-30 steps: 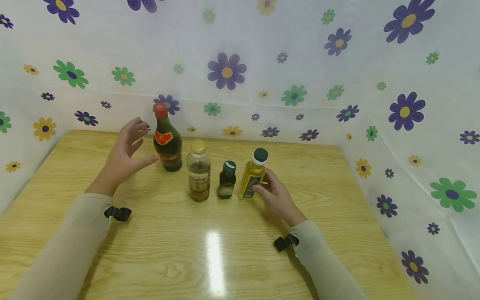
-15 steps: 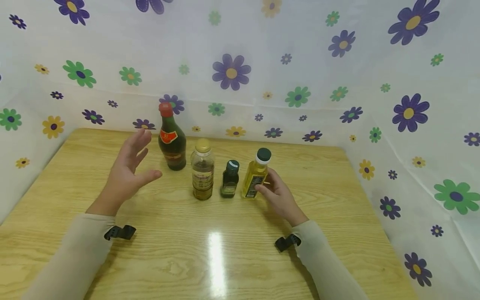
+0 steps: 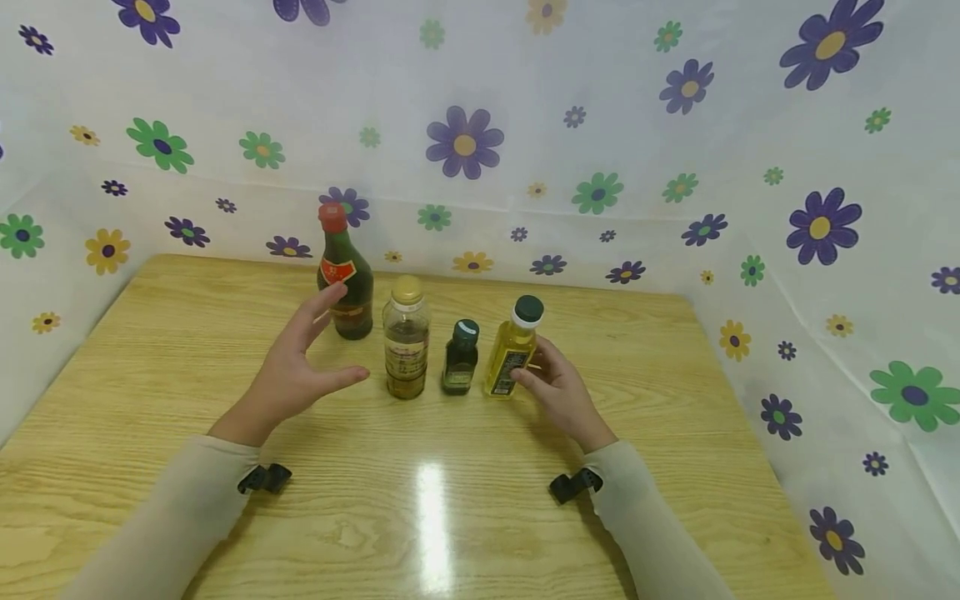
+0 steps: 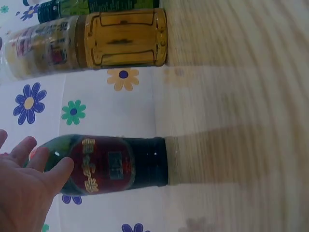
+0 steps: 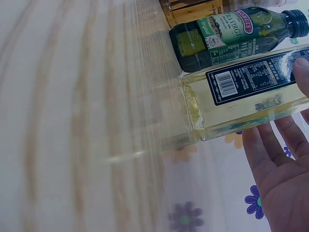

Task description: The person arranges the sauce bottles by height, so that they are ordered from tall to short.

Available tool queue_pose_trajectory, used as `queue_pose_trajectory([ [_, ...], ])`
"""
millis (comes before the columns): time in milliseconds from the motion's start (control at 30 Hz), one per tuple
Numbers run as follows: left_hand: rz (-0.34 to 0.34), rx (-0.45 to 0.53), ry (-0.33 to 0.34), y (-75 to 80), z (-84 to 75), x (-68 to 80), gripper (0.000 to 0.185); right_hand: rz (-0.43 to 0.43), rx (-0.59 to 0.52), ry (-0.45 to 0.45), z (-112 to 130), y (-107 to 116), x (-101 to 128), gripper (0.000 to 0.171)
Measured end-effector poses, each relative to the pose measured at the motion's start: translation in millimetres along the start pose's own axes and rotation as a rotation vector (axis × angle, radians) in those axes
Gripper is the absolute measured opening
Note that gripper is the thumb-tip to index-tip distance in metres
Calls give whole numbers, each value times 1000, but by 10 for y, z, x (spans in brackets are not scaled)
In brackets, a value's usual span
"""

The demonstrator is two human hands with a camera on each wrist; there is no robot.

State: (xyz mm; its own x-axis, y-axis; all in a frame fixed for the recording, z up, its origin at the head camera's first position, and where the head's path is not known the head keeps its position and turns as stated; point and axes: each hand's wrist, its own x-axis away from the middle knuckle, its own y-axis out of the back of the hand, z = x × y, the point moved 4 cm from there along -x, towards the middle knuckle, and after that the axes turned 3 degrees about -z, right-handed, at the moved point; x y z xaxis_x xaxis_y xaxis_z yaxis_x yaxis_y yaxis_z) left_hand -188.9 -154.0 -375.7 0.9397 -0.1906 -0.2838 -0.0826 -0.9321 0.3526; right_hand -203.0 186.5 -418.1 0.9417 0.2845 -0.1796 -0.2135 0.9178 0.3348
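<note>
The left hand (image 3: 296, 367) is held above the table with the fingers straight and spread and the thumb pointing to the right; it holds nothing, and it sits between the dark bottle with the red cap (image 3: 343, 275) and the clear bottle with the gold cap (image 3: 406, 337), close to both but not touching either as far as the head view shows. In the left wrist view the fingertips (image 4: 58, 169) lie before the dark bottle's shoulder, so the hand seems shaped for taking a round body. The right hand (image 3: 562, 392) has the thumb and fingers curled lightly around the lower part of the yellow oil bottle (image 3: 512, 350), which stands upright on the wooden table (image 3: 450, 517) at the right end of the row, just beside the small dark green bottle (image 3: 459, 358). The grip is low, probably to keep it steady. All four bottles stand near the floral backdrop (image 3: 600, 125).
</note>
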Motion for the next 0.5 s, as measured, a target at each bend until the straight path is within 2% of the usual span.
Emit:
queue_pose_trajectory([
  [133,26,-15,-3,-109,-8,4,94,-4,-1,-2,1,1,-3,54],
  [367,109,-2,-26,-279,-6,-31,96,-9,-7,-22,4,3,-5,54],
  [500,123,21,-20,-332,5,-49,93,-6,-19,-32,1,2,0,54],
])
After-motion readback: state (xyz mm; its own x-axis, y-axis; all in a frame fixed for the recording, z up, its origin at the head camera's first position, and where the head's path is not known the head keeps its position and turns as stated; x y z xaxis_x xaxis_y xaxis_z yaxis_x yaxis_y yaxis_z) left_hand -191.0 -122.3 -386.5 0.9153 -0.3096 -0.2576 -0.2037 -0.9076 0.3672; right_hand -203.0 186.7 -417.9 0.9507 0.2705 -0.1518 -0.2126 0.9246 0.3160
